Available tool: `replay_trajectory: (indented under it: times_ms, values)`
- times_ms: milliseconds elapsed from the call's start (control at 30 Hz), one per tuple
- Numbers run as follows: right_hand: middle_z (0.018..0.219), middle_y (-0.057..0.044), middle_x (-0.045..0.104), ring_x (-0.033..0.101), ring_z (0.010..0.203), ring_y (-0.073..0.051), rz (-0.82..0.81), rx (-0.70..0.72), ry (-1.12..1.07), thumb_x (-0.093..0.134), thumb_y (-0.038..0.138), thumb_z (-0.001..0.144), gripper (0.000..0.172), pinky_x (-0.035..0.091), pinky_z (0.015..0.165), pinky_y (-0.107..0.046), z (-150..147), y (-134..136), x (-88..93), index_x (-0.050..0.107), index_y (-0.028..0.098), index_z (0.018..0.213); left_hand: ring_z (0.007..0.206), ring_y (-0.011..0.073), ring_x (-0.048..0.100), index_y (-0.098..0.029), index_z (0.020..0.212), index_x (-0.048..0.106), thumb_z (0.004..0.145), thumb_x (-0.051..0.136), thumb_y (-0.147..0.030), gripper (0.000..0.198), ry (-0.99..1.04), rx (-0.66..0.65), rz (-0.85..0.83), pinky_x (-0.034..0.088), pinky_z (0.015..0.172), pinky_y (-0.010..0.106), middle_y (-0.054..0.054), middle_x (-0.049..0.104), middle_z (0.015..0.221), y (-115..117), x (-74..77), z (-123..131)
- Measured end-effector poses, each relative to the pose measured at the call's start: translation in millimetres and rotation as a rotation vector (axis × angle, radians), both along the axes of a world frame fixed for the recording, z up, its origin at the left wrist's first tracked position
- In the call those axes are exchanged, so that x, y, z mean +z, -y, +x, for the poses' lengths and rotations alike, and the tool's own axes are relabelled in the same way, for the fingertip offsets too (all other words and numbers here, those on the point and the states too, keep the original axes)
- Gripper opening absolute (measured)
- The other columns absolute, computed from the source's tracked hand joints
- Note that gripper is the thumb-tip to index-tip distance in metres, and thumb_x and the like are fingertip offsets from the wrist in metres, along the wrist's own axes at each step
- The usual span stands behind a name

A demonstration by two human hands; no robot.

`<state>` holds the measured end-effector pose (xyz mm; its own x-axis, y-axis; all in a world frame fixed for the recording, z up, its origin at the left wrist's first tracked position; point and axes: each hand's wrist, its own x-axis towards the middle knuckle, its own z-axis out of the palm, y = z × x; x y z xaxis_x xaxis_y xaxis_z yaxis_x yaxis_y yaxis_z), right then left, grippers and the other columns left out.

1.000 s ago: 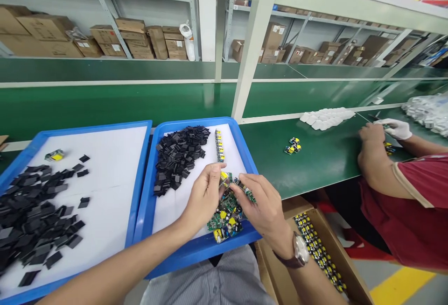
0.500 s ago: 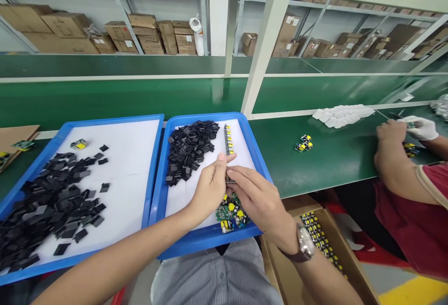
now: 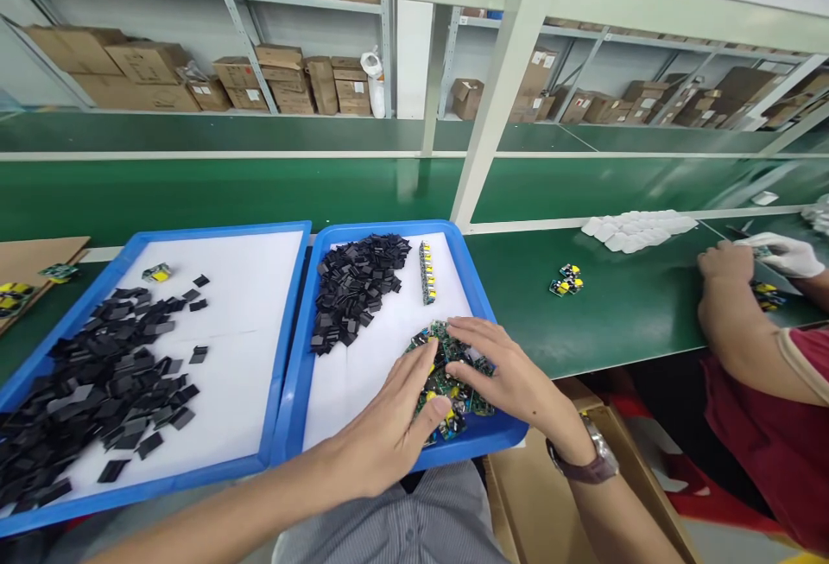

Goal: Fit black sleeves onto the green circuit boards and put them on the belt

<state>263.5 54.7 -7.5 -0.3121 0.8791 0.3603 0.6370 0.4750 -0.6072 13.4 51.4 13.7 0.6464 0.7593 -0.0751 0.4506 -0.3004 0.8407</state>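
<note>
A heap of small green circuit boards (image 3: 450, 378) with yellow parts lies at the near right corner of the right blue tray (image 3: 304, 374). My left hand (image 3: 392, 421) lies flat, fingers stretched out, against the heap's left side. My right hand (image 3: 502, 370) rests on top of the heap with its fingers spread. Neither hand lifts a board. Farther back in the same tray are a pile of black square parts (image 3: 356, 288) and a short row of boards (image 3: 426, 272) set on edge.
A left blue tray (image 3: 123, 257) holds scattered black parts (image 3: 97, 374) and one board (image 3: 156, 272). A cardboard box (image 3: 550, 495) stands below my right wrist. On the green bench lie a few boards (image 3: 566, 280) and white pieces (image 3: 638, 227). Another person's hands (image 3: 744, 257) work at the right.
Both hands came down from a pinch around a board in front of the row and now lie flat and spread on the heap of boards. The camera shifted slightly.
</note>
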Motion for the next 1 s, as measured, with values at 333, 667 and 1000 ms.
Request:
replay_trajectory:
  times_ms: [333,667,1000]
  values:
    - [0.106,-0.019,0.079,0.076,0.095,-0.035,-0.209,-0.202,0.062,0.075,0.047,0.092,0.053,0.059,0.088,-0.047,-27.5,-96.5,4.0,0.068,0.01,0.129,0.099,0.0239,0.077,-0.022,0.116,0.076,0.108,0.049,-0.034,0.031,-0.073,-0.009,0.305,0.061,0.09,0.037,0.006,0.08,0.114,-63.7,15.9,7.9]
    - [0.092,-0.014,0.082,0.077,0.064,-0.021,-0.225,-0.241,-0.205,0.052,0.024,0.099,0.038,0.063,0.061,-0.034,-6.5,-109.9,11.5,0.071,0.006,0.127,0.145,0.0371,0.051,-0.017,0.146,0.056,0.101,0.063,-0.029,0.048,-0.08,0.071,0.646,0.044,0.118,0.058,0.019,0.059,0.151,-86.3,17.3,-17.1]
    - [0.134,-0.007,0.074,0.071,0.122,-0.023,0.001,0.073,-0.268,0.064,0.025,0.1,0.036,0.058,0.106,-0.04,0.2,-51.3,67.0,0.07,0.026,0.135,0.096,0.0352,0.078,-0.014,0.121,0.071,0.095,0.071,-0.029,0.029,-0.353,-0.079,0.644,0.06,0.084,0.047,0.014,0.079,0.11,-96.5,68.3,8.8]
